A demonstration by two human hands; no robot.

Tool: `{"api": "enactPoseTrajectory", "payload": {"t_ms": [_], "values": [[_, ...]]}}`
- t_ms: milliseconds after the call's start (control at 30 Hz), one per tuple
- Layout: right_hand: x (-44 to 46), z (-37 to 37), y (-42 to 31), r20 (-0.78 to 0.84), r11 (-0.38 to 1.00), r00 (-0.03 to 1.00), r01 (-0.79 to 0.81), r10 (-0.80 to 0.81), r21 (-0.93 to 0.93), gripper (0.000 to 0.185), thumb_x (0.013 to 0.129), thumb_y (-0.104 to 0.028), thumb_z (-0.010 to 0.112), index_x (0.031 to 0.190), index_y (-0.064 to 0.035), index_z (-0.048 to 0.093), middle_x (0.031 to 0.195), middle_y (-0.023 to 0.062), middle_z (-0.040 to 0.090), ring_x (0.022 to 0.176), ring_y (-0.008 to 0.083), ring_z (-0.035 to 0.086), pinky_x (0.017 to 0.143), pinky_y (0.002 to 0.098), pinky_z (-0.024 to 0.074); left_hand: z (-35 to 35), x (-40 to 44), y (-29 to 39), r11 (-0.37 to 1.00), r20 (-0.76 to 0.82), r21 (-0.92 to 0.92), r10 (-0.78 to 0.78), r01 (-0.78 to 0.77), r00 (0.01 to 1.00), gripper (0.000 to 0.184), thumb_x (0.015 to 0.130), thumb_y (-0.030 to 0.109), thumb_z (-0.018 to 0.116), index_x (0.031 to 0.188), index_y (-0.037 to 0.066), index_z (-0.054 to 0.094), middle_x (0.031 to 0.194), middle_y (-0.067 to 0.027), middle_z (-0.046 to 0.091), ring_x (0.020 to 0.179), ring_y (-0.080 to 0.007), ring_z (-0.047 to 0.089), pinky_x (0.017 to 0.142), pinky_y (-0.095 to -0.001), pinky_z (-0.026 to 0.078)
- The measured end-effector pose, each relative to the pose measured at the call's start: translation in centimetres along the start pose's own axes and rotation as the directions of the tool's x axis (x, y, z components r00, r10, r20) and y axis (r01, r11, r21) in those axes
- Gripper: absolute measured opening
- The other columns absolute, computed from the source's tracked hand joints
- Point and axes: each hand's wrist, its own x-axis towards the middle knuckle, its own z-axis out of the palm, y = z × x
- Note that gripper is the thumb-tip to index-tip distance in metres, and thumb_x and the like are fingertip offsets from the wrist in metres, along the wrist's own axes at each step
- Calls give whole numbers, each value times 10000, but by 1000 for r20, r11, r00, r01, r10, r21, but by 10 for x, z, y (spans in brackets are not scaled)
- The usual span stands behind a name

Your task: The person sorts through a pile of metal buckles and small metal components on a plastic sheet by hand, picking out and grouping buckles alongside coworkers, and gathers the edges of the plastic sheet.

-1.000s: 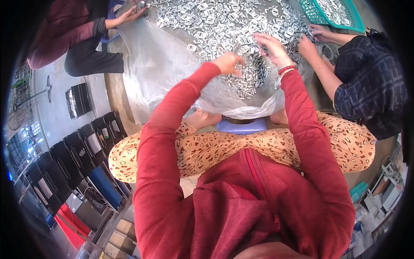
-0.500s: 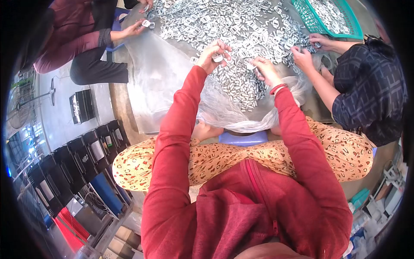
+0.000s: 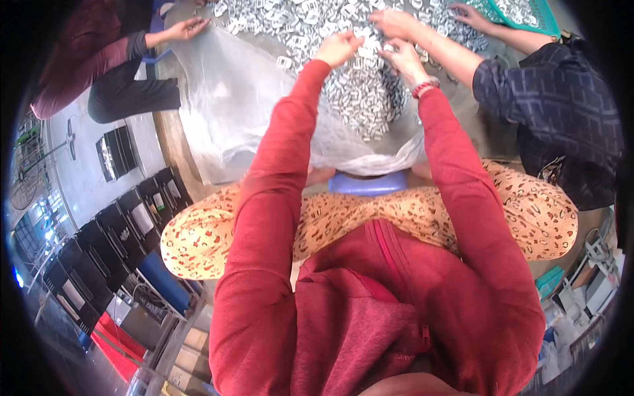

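Note:
Small metal pieces (image 3: pixel 363 99) lie in a wide heap, with pale buckle-like frames (image 3: pixel 307 33) among them. My left hand (image 3: pixel 339 49) is over the left part of the heap, its fingers pressed together; whatever they hold is too small to make out. Just right of it, my right hand (image 3: pixel 405 61) has thumb and fingers brought together above the pieces, and its contents are also unclear. The two hands are apart. A clear plastic sheet (image 3: pixel 231 99) spreads beside and under the near edge of the heap.
A co-worker's hand (image 3: pixel 394 25) reaches in from the right, close above my right hand; the same person's other hand (image 3: pixel 472 18) is farther right. Another person's hand (image 3: pixel 187 29) is at the upper left. A green basket (image 3: pixel 545 20) holds more frames. A purple stool (image 3: pixel 367 185) sits below me.
Both my hands have moved up the view and the pale piece in my left hand no longer shows. The right co-worker's arm has stretched across toward the middle of the heap.

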Motion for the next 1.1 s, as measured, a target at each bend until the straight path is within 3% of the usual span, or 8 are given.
{"api": "enactPoseTrajectory", "payload": {"t_ms": [67,267,500,667,767,967,1033,1100], "values": [[5,21,12,-80,752,907,291,-414,-591,363,714,-265,686,925,1,557,812,163,620,793,280,616,640,398,477,-19,-26,22,678,179,-718,-36,156,983,262,809,310,550,957,93,547,975,-75,604,775,-201,603,510,-274,469],[-7,34,19,180,877,967,241,-181,-416,311,698,-269,671,933,-75,609,879,168,624,886,340,585,753,418,449,-11,-63,25,220,479,-876,297,429,826,352,855,265,483,1126,45,442,1120,-195,513,905,-330,589,560,-310,547],[-21,-19,15,165,965,980,-142,107,220,286,800,-207,566,1071,-121,595,732,-37,502,534,57,439,421,191,319,39,-97,35,997,681,-34,-33,76,732,256,807,346,560,831,96,607,944,-64,598,762,-205,612,532,-276,491],[-22,-18,10,43,943,986,-167,162,286,317,854,-203,430,1142,-133,542,745,4,480,623,93,481,492,281,423,100,-148,1,319,346,831,344,-455,873,138,702,168,581,794,69,612,894,-120,566,802,-254,603,590,-383,500],[-16,-4,26,34,969,996,88,-82,-232,373,798,-199,539,1163,-122,525,868,72,541,744,180,551,644,348,469,113,-153,-16,439,362,794,213,-420,908,156,699,178,574,816,81,609,928,-138,554,888,-286,590,612,-425,497],[-38,26,18,26,769,953,258,-300,-585,385,740,-256,648,1058,-63,549,971,188,549,936,335,535,820,406,412,59,-100,-8,886,315,395,117,-243,942,154,764,177,535,854,56,568,699,-162,598,653,-290,619,572,-405,501],[-33,28,31,8,659,873,375,-488,-652,326,746,-267,644,959,-32,571,897,167,576,832,302,589,670,398,478,13,-80,27,937,363,-218,-181,273,914,141,787,162,543,804,23,527,655,-108,594,633,-181,616,428,-297,496],[-29,21,22,54,994,997,64,-59,-86,295,768,-284,641,931,-45,586,796,88,583,662,204,568,495,314,422,3,-50,-4,766,194,-600,-142,232,971,210,751,51,557,935,9,466,776,-139,565,680,-235,616,460,-360,540]]}}
